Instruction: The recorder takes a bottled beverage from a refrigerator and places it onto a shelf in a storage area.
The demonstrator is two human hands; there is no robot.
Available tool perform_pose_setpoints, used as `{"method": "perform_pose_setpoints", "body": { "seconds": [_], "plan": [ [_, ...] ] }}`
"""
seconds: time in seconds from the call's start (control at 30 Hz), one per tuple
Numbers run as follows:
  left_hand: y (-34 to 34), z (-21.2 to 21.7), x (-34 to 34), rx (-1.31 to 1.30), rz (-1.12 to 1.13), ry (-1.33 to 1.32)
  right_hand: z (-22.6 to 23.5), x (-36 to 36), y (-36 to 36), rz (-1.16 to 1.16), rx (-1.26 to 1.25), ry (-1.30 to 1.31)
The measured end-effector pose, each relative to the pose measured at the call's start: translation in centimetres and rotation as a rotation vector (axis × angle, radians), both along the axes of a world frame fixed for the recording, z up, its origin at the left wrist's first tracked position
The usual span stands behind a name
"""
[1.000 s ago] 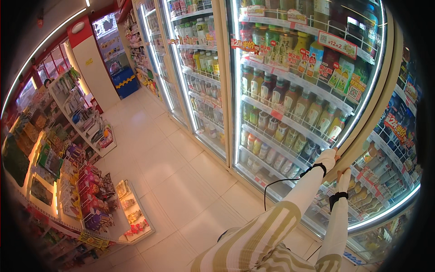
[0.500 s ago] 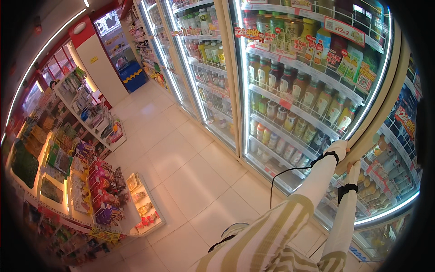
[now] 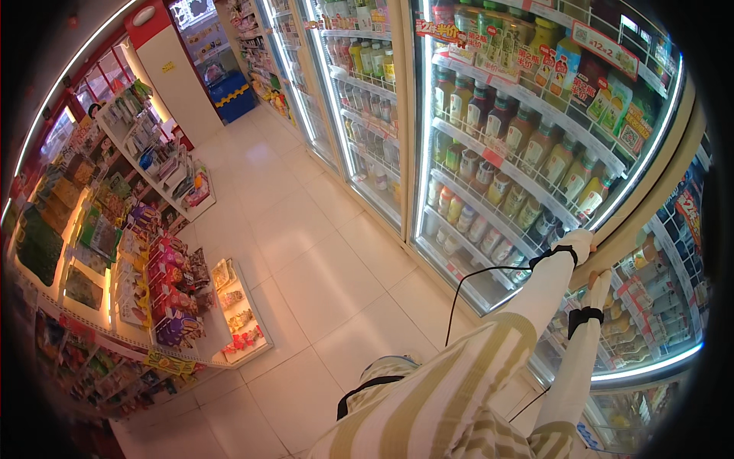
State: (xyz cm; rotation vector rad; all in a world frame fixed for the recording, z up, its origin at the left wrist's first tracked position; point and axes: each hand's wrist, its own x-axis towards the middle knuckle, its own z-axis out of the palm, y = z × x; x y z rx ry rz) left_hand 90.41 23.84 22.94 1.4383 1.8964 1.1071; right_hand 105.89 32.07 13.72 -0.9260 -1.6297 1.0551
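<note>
Fridge door frame (image 3: 612, 229), at the right of the frame, is what I am gripping: my left hand (image 3: 579, 243) is curling over its edge, my right hand (image 3: 600, 284) just below, fingers hidden. I judge the door is mid-swing; bottles (image 3: 527, 145) fill shelves beyond.

At about four o'clock, the left hand (image 3: 582, 243) and right hand (image 3: 600, 284) both rest on the cooler door (image 3: 612, 229) edge. Bottled drinks (image 3: 527, 145) fill its shelves at two o'clock; snack racks (image 3: 153, 260) stand at nine.
</note>
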Motion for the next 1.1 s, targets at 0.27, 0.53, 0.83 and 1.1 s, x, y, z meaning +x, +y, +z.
{"method": "perform_pose_setpoints", "body": {
  "seconds": [0.27,0.53,0.83,1.1],
  "plan": [
    [-1.0,1.7,0.2,-0.066,-0.056,0.034,-0.5,0.5,0.6,-0.017,-0.024,0.023],
    [-1.8,1.4,0.3,0.000,-0.040,-0.041,-1.3,1.2,1.4,0.045,0.012,0.050],
    [-1.4,1.1,-0.4,0.014,-0.096,0.022,-3.9,1.8,4.4,0.067,-0.012,0.070],
    [-1.1,1.3,0.4,-0.008,-0.081,-0.020,-1.4,1.5,1.2,0.011,-0.021,0.055]
  ]
}}
